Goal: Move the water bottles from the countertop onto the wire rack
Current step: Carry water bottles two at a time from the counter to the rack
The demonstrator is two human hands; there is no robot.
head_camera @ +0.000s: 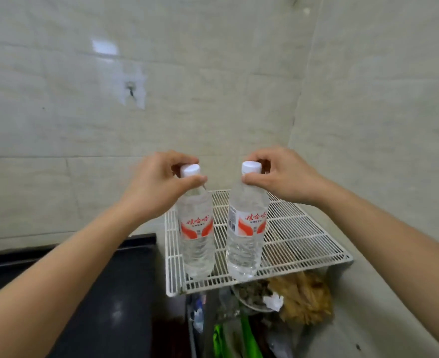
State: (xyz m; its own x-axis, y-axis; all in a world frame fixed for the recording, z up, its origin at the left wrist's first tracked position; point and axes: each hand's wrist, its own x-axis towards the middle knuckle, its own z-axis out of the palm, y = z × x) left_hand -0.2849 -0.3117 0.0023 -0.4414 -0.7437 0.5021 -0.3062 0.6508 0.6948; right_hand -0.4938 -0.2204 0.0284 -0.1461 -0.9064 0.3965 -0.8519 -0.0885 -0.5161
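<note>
Two bottles (196,244) (244,244), two gripping hands (156,187) (285,174), one wire rack (303,236)

Necks of left bottle (196,244) and right bottle (247,241) are hidden by fingers (196,180). The clutter (298,301) under the rack (311,244) is blurred, possibly refuse.

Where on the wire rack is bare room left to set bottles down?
Bare rack lies behind the left bottle and right bottle up to the wall, and rightward to the rim. Front left is crowded: left hand and right hand each hold a bottle there.
</note>
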